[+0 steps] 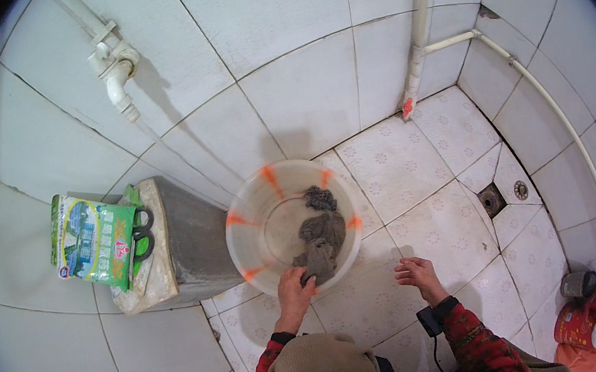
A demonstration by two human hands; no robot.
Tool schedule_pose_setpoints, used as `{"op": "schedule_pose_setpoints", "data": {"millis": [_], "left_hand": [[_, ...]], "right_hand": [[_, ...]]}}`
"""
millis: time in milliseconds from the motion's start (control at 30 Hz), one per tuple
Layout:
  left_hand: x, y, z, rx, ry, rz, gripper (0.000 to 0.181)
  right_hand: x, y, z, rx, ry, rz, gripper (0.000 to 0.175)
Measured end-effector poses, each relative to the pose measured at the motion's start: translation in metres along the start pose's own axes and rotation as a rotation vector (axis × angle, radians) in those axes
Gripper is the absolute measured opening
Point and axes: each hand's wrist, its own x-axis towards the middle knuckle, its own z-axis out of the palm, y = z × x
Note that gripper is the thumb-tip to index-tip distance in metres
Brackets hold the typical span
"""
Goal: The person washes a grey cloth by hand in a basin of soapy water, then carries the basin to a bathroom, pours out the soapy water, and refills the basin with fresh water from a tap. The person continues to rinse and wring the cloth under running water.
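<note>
My left hand [294,294] is at the near rim of a round whitish plastic basin [237,239] with orange marks, its fingers closed on the edge of a dark grey cloth [321,260]. More of the dark fabric lies along the basin's right side, with a separate-looking dark textured piece [321,198] above it. My right hand [418,278] is held over the tiled floor to the right of the basin, fingers apart and holding nothing. Water runs in a thin stream from a white plastic tap [120,88] on the wall towards the basin.
A stone-topped block [200,239] stands left of the basin, bearing a green printed bag [96,237] and scissors with black handles [143,234]. A floor drain [491,200] lies to the right. A red container [572,325] and a jar [577,284] sit at the lower right.
</note>
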Motion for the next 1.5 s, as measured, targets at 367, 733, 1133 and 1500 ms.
{"op": "schedule_pose_setpoints", "data": {"millis": [367,733,1133,1500], "left_hand": [[0.0,0.004,-0.002,0.058,-0.024,-0.017,0.027],[0.011,0.009,-0.017,-0.174,0.223,-0.019,0.024],[0.03,0.052,-0.079,-0.307,0.289,0.062,0.023],[0.042,0.066,-0.109,-1.238,-0.021,-0.234,0.02]], "right_hand": [[0.0,0.002,-0.001,0.008,0.007,0.007,0.035],[0.0,0.003,-0.002,0.012,-0.002,0.002,0.035],[-0.001,0.0,-0.002,-0.002,-0.005,-0.015,0.035],[-0.013,-0.033,0.038,-0.003,-0.149,-0.192,0.028]]}}
